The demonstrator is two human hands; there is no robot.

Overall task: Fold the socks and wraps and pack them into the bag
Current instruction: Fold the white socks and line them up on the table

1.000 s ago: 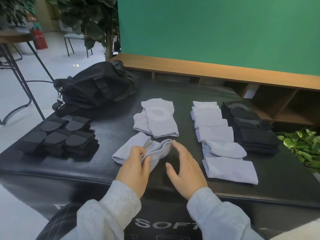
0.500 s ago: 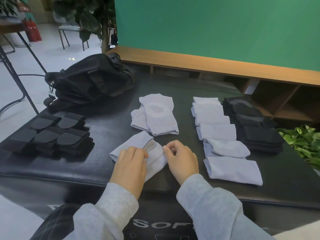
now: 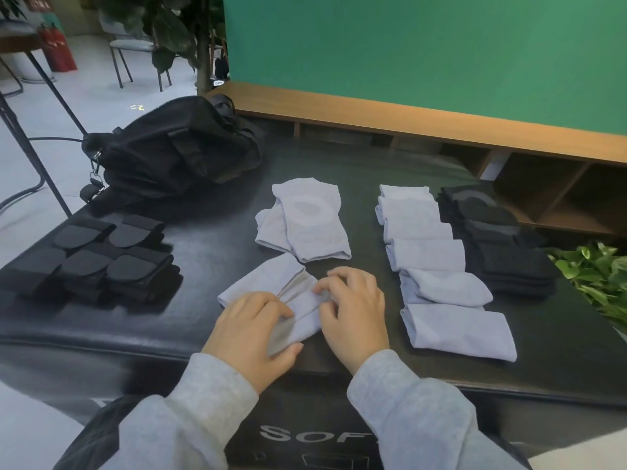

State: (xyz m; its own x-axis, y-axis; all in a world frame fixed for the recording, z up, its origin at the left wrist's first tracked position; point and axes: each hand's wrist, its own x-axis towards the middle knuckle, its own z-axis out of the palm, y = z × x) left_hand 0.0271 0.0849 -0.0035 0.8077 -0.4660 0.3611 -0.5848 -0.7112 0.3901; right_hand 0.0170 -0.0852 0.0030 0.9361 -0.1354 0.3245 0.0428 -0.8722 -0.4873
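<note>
Right hand (image 3: 353, 313) has moved onto the grey sock (image 3: 271, 286), pinching its fold; left hand (image 3: 251, 337) grips the near end.

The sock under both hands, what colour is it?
Pale lilac-grey, plain; the sock shows best in the head view, the only one.

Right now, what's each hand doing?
Left hand: holds the near end of the grey sock, thumb under it.
Right hand: fingers curled, pinching the same sock's middle.
</note>
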